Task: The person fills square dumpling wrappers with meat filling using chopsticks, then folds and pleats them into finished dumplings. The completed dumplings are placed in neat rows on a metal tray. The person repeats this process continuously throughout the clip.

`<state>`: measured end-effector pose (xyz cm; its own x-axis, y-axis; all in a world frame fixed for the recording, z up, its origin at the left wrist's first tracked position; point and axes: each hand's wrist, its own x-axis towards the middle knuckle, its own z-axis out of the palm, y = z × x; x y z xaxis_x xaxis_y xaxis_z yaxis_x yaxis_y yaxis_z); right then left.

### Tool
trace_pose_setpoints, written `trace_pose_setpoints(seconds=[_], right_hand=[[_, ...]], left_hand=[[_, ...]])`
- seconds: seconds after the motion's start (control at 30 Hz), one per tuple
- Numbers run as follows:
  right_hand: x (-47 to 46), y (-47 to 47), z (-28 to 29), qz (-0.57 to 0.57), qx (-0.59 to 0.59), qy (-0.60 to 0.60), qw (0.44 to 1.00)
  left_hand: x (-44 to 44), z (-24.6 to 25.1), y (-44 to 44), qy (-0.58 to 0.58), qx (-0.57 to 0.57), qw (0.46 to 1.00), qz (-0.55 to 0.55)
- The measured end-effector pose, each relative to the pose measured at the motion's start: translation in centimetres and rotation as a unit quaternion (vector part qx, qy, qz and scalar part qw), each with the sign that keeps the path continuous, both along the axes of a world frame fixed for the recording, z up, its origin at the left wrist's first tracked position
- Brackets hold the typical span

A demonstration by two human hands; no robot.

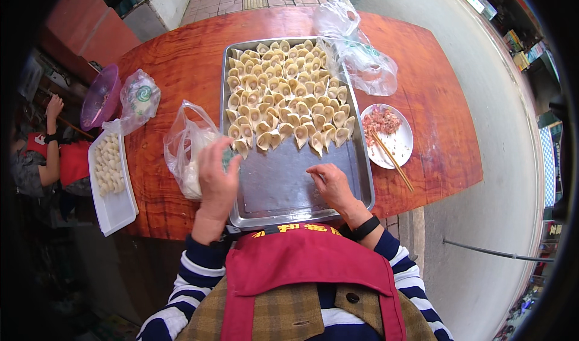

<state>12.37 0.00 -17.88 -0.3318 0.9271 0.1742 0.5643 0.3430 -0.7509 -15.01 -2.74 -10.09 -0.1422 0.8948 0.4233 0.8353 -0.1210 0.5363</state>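
A large metal tray (289, 182) lies before me, its far part filled with rows of folded wontons (289, 92) in yellowish wrappers. My left hand (217, 173) is raised beside the tray's left rim, fingers and thumb apart, with nothing seen in it. It partly covers a clear plastic bag (183, 155) with something white inside. Over the bare near part of the tray, my right hand (332, 185) has its fingers curled in towards the thumb; no object shows in it. Right of the tray stands a white plate (398, 148) of minced meat (382, 121), with chopsticks (393, 162) resting across its rim.
Plastic bags (371, 65) overlap the tray's far right corner. On the wooden table's (181, 60) left side are another bag (140, 94), a purple bowl (102, 99) and a white tray (113, 209) of dumplings (110, 164). Another person's arm (52, 137) is beyond the left edge.
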Motion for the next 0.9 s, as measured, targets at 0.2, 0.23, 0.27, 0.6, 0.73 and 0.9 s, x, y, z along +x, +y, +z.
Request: trace_pose_setpoints(seconds=[0.2,0.23,0.27,0.6,0.73,0.9], right_hand=[[-0.2,0.0,0.0,0.009,-0.012,0.001,1.000],[-0.2,0.0,0.0,0.010,-0.013,0.006,1.000],[-0.3,0.0,0.0,0.011,-0.014,0.010,1.000],[-0.5,-0.2,-0.2,0.028,-0.031,0.022,0.999],[-0.6,-0.2,-0.3,0.044,-0.028,0.029,0.998],[-1.2,0.0,0.2,0.093,-0.027,0.000,0.995]], left_hand=[[-6.6,-1.2,-0.7,0.048,-0.136,0.976,0.163],[-7.0,-1.5,-1.0,0.049,-0.135,0.979,0.145],[-7.5,-1.5,-1.4,0.040,-0.159,0.977,0.136],[-6.6,-0.6,-3.6,-0.026,0.008,0.996,0.083],[-5.9,0.4,-4.6,0.047,0.035,0.998,0.031],[-4.7,-0.5,-9.6,0.028,-0.200,0.972,-0.117]])
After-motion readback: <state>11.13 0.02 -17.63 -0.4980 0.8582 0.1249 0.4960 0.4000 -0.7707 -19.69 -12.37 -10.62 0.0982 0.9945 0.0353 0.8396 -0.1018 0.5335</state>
